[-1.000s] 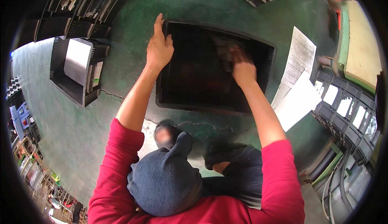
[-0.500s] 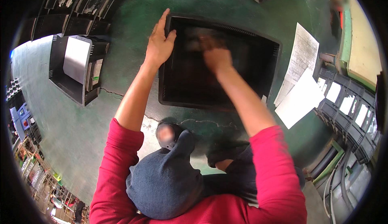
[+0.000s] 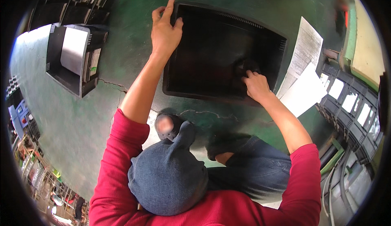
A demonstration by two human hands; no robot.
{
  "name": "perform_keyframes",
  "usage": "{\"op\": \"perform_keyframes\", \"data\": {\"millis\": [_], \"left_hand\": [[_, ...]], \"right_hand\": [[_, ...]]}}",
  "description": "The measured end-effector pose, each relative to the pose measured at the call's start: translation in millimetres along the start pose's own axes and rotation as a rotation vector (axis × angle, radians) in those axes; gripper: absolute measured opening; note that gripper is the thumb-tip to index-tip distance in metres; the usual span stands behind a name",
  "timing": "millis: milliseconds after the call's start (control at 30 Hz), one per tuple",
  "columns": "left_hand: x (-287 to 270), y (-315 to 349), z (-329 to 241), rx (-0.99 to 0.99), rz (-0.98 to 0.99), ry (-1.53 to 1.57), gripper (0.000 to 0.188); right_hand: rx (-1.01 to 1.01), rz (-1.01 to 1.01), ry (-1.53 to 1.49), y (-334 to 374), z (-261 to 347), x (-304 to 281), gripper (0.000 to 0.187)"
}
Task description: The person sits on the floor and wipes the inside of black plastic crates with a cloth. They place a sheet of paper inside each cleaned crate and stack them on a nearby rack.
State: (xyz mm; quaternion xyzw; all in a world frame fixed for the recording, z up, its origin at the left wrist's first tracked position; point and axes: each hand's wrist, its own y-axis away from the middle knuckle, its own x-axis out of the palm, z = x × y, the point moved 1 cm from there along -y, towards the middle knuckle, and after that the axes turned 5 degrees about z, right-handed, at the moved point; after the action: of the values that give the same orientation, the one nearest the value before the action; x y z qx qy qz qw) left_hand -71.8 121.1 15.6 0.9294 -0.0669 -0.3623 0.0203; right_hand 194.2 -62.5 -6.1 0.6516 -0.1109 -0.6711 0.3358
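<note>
A shallow black plastic crate (image 3: 203, 97) lies on the green floor in front of me with its inside facing up. My left hand (image 3: 166, 34) rests against its left rim, near the far left corner, fingers stretched and apart and the thumb at the edge. Inside the crate, toward the near right, my right hand (image 3: 257, 85) has its fingers bent around a dark, soft-looking wad (image 3: 249, 65). This wad looks like a rag, but it barely stands out from the black crate bottom.
Two paper sheets (image 3: 303, 91) lie right of the crate. Another black crate (image 3: 65, 77) with a pale panel stands on its side at left. Stacked black crates (image 3: 71, 12) are at the far left, and a slotted black crate (image 3: 350, 103) is at right. My foot (image 3: 166, 124) is near the crate.
My right hand has swept from the crate's far left part to its near right part. The crate and my left hand sit slightly higher in the picture.
</note>
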Motion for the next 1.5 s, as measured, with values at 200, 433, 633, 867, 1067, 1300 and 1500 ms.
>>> {"op": "perform_keyframes", "data": {"millis": [200, 433, 633, 867, 1067, 1300, 1500], "left_hand": [[1.7, -0.5, 5.9, 0.007, -0.03, 0.013, 0.061], [1.3, -0.8, 4.8, 0.054, -0.009, 0.025, 0.057], [2.2, -3.4, 6.4, 0.126, -0.071, -0.017, 0.052], [0.3, -3.3, 14.8, 0.124, -0.113, -0.072, 0.05], [15.0, 1.0, -3.6, 0.094, -0.096, -0.014, 0.049], [10.7, -5.4, -8.0, 0.136, -0.118, -0.071, 0.049], [8.0, -2.3, -3.6, 0.105, -0.075, -0.061, 0.05]], "right_hand": [[-0.155, -0.046, -0.266, -67.7, 78.6, -16.8, 0.024], [-0.468, -0.48, -0.275, -126.7, 133.5, -28.0, 0.022], [-0.054, -0.702, -0.267, -177.3, 86.7, -51.0, 0.023], [-0.062, -0.336, -0.224, -101.5, 43.9, -36.2, 0.036], [0.613, -0.385, -0.249, -61.6, -17.6, -15.7, 0.031], [-0.107, -0.648, -0.096, -153.9, 110.9, -44.1, 0.022], [0.129, -0.696, -0.084, -138.4, -3.1, -46.4, 0.028]]}}
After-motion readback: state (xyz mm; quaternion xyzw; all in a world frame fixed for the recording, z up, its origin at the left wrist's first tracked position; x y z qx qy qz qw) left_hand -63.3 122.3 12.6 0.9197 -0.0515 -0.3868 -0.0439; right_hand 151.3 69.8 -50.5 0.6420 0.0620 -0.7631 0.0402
